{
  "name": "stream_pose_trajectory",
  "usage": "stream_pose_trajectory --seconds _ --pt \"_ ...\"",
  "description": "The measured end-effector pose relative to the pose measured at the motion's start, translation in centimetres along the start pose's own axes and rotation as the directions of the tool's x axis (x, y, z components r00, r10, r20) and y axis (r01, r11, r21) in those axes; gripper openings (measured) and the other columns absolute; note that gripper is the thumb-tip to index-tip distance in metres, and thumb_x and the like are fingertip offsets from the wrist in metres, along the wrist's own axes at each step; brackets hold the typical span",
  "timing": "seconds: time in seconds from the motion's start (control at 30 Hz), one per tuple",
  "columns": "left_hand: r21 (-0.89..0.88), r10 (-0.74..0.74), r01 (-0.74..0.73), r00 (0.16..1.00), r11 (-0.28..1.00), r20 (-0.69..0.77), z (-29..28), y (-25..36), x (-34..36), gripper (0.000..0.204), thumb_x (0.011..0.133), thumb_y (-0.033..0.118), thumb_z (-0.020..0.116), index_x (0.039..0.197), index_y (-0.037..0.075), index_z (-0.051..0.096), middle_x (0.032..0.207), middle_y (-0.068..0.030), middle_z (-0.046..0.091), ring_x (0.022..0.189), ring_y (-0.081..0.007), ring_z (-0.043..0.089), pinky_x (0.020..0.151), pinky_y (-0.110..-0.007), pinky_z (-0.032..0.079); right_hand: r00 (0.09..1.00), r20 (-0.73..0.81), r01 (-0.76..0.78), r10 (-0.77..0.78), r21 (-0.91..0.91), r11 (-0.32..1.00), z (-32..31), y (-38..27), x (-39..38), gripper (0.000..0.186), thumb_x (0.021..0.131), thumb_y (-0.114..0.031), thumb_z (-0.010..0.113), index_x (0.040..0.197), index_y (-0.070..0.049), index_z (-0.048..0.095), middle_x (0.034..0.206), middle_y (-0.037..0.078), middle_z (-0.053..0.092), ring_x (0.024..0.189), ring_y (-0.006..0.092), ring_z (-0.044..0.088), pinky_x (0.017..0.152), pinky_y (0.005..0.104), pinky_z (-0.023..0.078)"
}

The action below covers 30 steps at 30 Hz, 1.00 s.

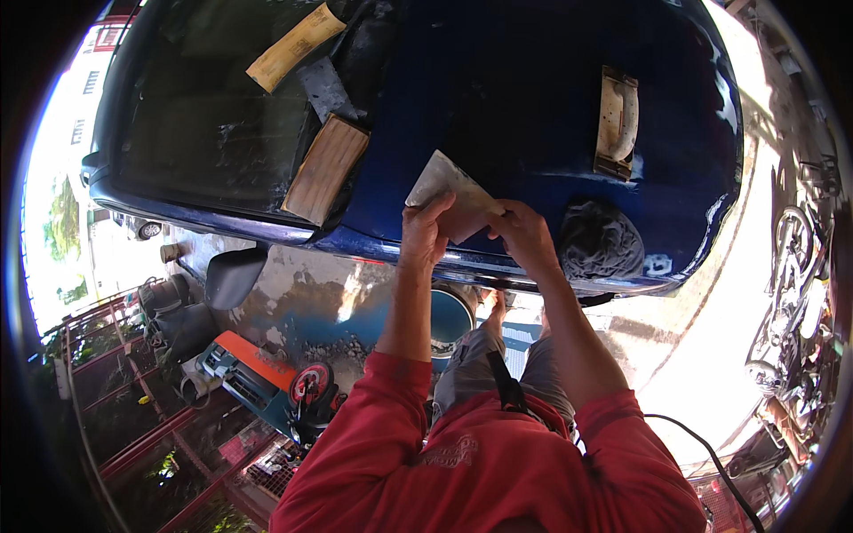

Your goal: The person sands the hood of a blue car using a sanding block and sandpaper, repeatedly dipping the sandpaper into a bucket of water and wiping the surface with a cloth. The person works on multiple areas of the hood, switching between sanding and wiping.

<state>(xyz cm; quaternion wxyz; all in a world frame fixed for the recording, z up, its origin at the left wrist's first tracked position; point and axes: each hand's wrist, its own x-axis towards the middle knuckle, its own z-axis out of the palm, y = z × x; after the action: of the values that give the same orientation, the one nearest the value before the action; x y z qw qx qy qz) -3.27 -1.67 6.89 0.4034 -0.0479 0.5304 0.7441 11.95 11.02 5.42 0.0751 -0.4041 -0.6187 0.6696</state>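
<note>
My left hand [425, 233] grips the near left edge of a pale grey folded sheet [442, 177], which looks like sandpaper. At its right corner, the fingers of my right hand [526, 236] pinch the same sheet. A browner face shows on its lower part. Both hands are over the near edge of a dark blue car hood [506, 115]. Right of my right hand lies a crumpled black cloth [601, 240]. Farther back is a hand sander block [613, 124] with a pale handle. To the left, a wooden block [325, 171] rests near the windshield's base.
A tan strip [298, 44] and a grey strip [327, 89] lie by the windshield [213, 115]. The side mirror [235, 277] juts out. Below stand a blue bucket [451, 322] and an orange-and-teal case [247, 377]. Bicycles [793, 258] line the right side; a black cable [711, 453] hangs nearby.
</note>
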Motion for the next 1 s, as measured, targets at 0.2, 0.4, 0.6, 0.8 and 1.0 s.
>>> stream_pose_trajectory --seconds 0.2,0.4,0.6,0.8,1.0 --pt "0.879 -0.381 -0.22 0.837 0.422 0.393 0.0 2.3 -0.5 0.04 0.078 0.01 0.082 0.115 -0.001 0.075 0.102 -0.0118 0.08 0.094 -0.02 0.076 0.086 -0.036 0.059 0.895 0.122 0.433 -0.428 -0.461 0.774 -4.5 -1.0 -1.6 0.068 0.078 -0.034 0.093 0.137 -0.01 0.069 0.113 0.011 0.078 0.11 0.0275 0.074 0.082 0.0415 0.06" --pt "0.782 -0.249 -0.268 0.847 0.562 0.469 1.2 3.0 1.5 0.041 0.083 0.014 0.086 0.119 -0.001 0.073 0.111 -0.0103 0.078 0.1 -0.0193 0.073 0.089 -0.036 0.057 0.905 0.416 0.279 -0.095 -0.408 0.869 -6.5 -2.6 1.7 0.026 0.093 -0.028 0.082 0.1 -0.003 0.08 0.08 0.011 0.078 0.078 0.0179 0.076 0.07 0.0342 0.059" --pt "0.689 0.1 -0.381 0.906 0.617 0.412 1.9 3.4 6.2 0.036 0.094 0.021 0.086 0.12 0.0 0.072 0.1 -0.0094 0.079 0.09 -0.0167 0.074 0.081 -0.031 0.061 0.945 0.111 0.321 -0.307 -0.145 0.936 -7.5 -3.9 7.3 0.034 0.096 -0.037 0.082 0.097 -0.003 0.08 0.075 0.01 0.075 0.07 0.0174 0.074 0.066 0.0346 0.058" --pt "0.524 0.423 -0.618 0.785 0.586 0.452 6.3 4.3 17.0 0.037 0.086 0.025 0.091 0.114 0.003 0.079 0.1 -0.0114 0.081 0.096 -0.0191 0.077 0.086 -0.035 0.06 0.908 -0.014 0.351 -0.419 -0.521 0.778 -7.4 -8.3 17.5 0.048 0.087 -0.054 0.085 0.1 -0.008 0.081 0.079 0.013 0.076 0.077 0.0221 0.077 0.073 0.0384 0.059" --pt "0.861 0.57 -0.508 0.703 -0.015 0.425 10.3 6.8 24.8 0.05 0.086 0.048 0.087 0.112 0.006 0.078 0.102 -0.0172 0.081 0.103 -0.0364 0.078 0.094 -0.048 0.06 0.807 -0.141 0.274 -0.574 -0.771 0.575 -6.5 -9.9 26.9 0.054 0.094 -0.058 0.075 0.109 -0.006 0.078 0.097 0.018 0.079 0.096 0.0377 0.078 0.088 0.0496 0.062"
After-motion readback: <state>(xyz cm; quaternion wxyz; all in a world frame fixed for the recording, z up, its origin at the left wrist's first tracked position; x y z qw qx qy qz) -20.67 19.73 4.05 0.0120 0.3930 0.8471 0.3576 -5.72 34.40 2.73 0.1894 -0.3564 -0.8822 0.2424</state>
